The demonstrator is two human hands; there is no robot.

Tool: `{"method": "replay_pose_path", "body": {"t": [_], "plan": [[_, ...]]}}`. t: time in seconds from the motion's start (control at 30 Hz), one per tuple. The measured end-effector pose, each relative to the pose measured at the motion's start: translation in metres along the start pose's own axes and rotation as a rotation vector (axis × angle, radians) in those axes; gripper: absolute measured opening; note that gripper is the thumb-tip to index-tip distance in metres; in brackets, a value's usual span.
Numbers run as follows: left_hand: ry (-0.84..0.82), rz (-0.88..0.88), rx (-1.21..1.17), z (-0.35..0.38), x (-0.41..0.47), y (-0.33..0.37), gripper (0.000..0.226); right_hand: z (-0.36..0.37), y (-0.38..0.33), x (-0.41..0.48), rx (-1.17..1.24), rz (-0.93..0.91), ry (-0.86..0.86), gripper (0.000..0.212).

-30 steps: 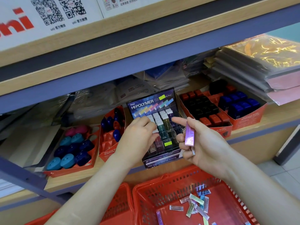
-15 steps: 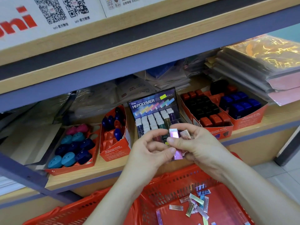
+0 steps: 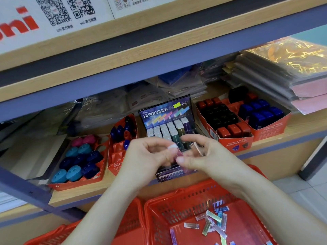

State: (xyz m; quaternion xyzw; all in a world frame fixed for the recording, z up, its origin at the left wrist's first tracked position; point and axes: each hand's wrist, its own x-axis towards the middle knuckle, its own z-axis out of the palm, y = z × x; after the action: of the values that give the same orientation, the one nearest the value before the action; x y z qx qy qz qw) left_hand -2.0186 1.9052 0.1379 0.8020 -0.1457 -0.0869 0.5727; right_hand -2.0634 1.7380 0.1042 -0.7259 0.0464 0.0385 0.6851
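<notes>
A black Hi-Polymer display box on the shelf holds rows of slim erasers. In front of it my two hands meet. My left hand pinches a pink-purple slim eraser by its white end. My right hand holds a copper-coloured slim eraser between its fingers, and its thumb touches the lower end of the pink one. The hands hide the lower rows of the box.
A red shopping basket below holds several loose shiny erasers; a second red basket is at its left. Orange trays of sharpeners flank the box. Stacked wrapped packs lie at the right.
One second ago my left hand reached into the display box while my right held a purple eraser upright. Both hands have since come together in front of the box, with an eraser held between them.
</notes>
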Motion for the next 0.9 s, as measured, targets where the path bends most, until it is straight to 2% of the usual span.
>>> {"method": "replay_pose_path", "body": {"t": [0.1,0.17,0.23,0.43,0.73,0.9], "plan": [[0.236,0.098,0.139,-0.011,0.017,-0.004,0.006,-0.01,0.0,0.008,0.318,0.103,0.189,0.056],[0.285,0.13,0.288,-0.013,0.026,-0.011,0.005,-0.016,-0.002,0.01,0.531,0.111,0.246,0.056],[0.282,0.145,0.379,-0.01,0.03,-0.017,0.004,-0.019,-0.004,0.008,0.634,0.097,0.255,0.049],[0.283,0.191,0.461,-0.005,0.035,-0.024,0.007,-0.016,-0.003,0.005,0.59,0.104,0.247,0.023],[0.187,0.33,0.588,-0.001,0.036,-0.033,0.009,-0.016,-0.001,0.005,0.448,0.129,0.254,0.022],[0.152,0.591,0.862,0.001,0.04,-0.046,0.014,-0.018,0.002,0.006,0.467,0.076,0.332,0.014]]}}
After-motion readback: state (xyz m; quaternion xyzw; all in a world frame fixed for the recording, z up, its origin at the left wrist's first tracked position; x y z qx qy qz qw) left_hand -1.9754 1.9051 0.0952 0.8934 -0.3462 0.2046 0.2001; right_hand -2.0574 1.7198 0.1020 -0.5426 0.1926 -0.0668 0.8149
